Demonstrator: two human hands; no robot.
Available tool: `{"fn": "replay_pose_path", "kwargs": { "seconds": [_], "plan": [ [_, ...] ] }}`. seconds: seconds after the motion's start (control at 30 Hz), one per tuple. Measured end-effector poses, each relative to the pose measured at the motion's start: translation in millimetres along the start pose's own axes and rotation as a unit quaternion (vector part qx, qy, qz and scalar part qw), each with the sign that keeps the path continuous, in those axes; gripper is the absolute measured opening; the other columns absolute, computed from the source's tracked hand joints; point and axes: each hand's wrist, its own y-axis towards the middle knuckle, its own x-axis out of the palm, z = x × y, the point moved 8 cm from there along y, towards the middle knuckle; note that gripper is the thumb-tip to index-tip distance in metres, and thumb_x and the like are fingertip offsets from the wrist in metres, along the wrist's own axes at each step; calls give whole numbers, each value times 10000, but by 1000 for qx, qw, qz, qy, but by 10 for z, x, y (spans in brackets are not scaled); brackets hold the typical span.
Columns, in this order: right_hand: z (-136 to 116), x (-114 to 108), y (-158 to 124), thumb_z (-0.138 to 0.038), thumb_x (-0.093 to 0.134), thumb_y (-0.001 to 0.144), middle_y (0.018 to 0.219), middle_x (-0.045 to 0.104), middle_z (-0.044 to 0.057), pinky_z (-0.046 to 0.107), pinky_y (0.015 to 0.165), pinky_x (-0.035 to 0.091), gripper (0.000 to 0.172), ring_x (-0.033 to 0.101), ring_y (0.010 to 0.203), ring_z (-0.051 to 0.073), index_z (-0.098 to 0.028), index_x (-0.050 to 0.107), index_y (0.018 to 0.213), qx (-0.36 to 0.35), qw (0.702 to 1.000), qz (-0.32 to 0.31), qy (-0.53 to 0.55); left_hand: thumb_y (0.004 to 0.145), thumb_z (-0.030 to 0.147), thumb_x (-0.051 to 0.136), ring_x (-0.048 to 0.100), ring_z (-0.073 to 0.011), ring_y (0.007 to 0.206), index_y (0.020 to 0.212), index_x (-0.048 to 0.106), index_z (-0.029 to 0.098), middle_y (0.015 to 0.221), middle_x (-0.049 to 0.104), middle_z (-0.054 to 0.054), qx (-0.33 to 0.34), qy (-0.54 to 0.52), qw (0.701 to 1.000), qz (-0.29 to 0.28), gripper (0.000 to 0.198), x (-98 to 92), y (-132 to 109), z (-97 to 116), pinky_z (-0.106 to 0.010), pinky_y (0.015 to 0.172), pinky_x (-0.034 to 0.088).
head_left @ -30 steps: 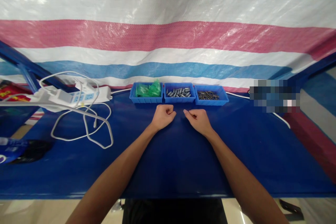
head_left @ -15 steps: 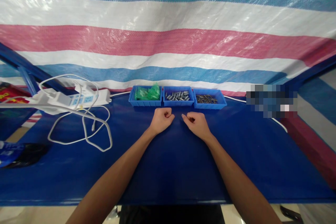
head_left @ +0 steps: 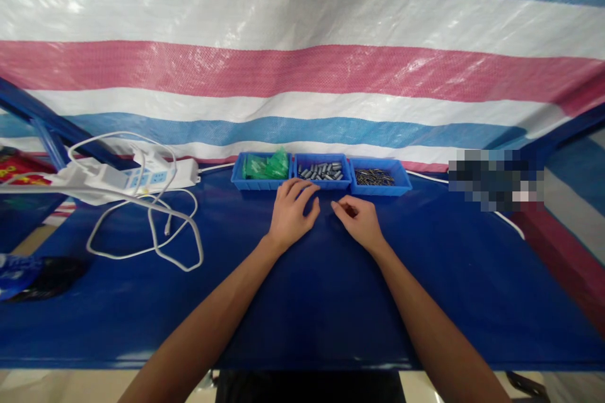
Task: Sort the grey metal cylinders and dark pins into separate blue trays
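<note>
In the head view, my left hand (head_left: pixel 290 217) is open over the table, its fingers slightly bent and apart. Its fingertips are at the front of the middle blue bin (head_left: pixel 326 184), which holds short grey metal cylinders (head_left: pixel 321 171). To the right, my right hand (head_left: pixel 360 221) is loosely curled, thumb against the forefinger, and nothing shows in it. It lies in front of the right blue bin (head_left: pixel 382 190), filled with thin dark metal pins (head_left: pixel 374 177). Green plastic film (head_left: pixel 267 166) lies in the left blue bin (head_left: pixel 259 184).
A white power strip (head_left: pixel 184 175) with plugs and a looped white cable (head_left: pixel 201 245) lies on the left of the blue table (head_left: pixel 321 308). A dark package (head_left: pixel 42 277) is at the left edge. A striped sheet (head_left: pixel 302 69) hangs behind; a blurred-out object (head_left: pixel 494 179) is at right.
My left hand has opened from a fist, its fingers reaching toward the middle bin. My right hand stays curled, with its fingers slightly loosened. The bins have not moved.
</note>
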Motion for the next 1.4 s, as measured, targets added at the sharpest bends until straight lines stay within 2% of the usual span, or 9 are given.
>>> {"fn": "replay_pose_path", "kwargs": {
  "seconds": [0.1,0.17,0.23,0.43,0.63,0.9,1.03,1.13,1.4],
  "plan": [
    [90,-281,-9,-379,633,931,673,622,-5,287,578,439,208,551,568,152,-202,681,834,41,990,136,-6,969,138,544,433,-364,1416,1455,579,196,1505,593,-128,56,89,993,-56,490,136,-31,84,-522,1102,417],
    [165,-457,-27,-365,644,915,715,657,12,303,621,479,172,598,613,173,-203,692,879,60,976,208,-39,969,90,506,440,-367,1407,1528,511,199,1555,551,-130,58,117,988,-85,570,215,-49,51,-532,1079,444],
    [256,-546,-16,-369,652,906,762,690,29,323,673,511,169,648,684,199,-206,689,879,72,970,226,-56,969,57,479,473,-349,1370,1546,492,205,1544,565,-129,55,121,987,-92,596,251,-50,0,-518,1057,474],
    [422,-566,25,-423,677,893,848,729,60,360,766,566,221,700,818,235,-206,689,856,84,973,216,-11,957,5,471,584,-282,1187,1323,676,181,1256,743,-105,59,70,995,-36,455,181,43,-71,-442,1035,534],
    [420,-390,38,-576,707,879,735,718,44,300,582,547,390,657,589,177,-187,684,890,143,971,155,110,981,60,521,619,-231,940,1075,740,187,922,744,-78,62,104,991,-49,270,127,27,22,-337,816,559],
    [309,-275,65,-454,746,850,765,648,-7,273,518,468,306,594,576,153,-220,625,1007,64,992,94,51,989,77,520,611,-224,974,988,717,191,933,696,-72,124,110,975,-146,228,252,-127,89,-303,765,545],
    [286,-223,71,-402,714,876,677,599,-31,279,537,461,237,584,563,162,-244,537,866,37,999,29,20,1045,254,531,636,-205,971,1201,704,210,1051,683,-80,164,61,969,-174,237,324,-145,206,-329,865,563],
    [240,-193,70,-416,677,922,730,657,6,302,592,499,208,619,609,182,-244,577,859,16,1000,-15,6,1036,345,564,637,-225,979,1383,632,261,1078,653,-87,178,55,962,-198,363,392,-143,287,-387,920,559],
    [159,-227,68,-417,661,949,798,670,42,324,662,511,198,631,686,208,-239,663,862,-39,999,-17,-33,1052,263,523,649,-217,920,1086,746,184,954,660,-86,128,32,972,-196,239,442,-148,197,-351,862,554]
  ]
}}
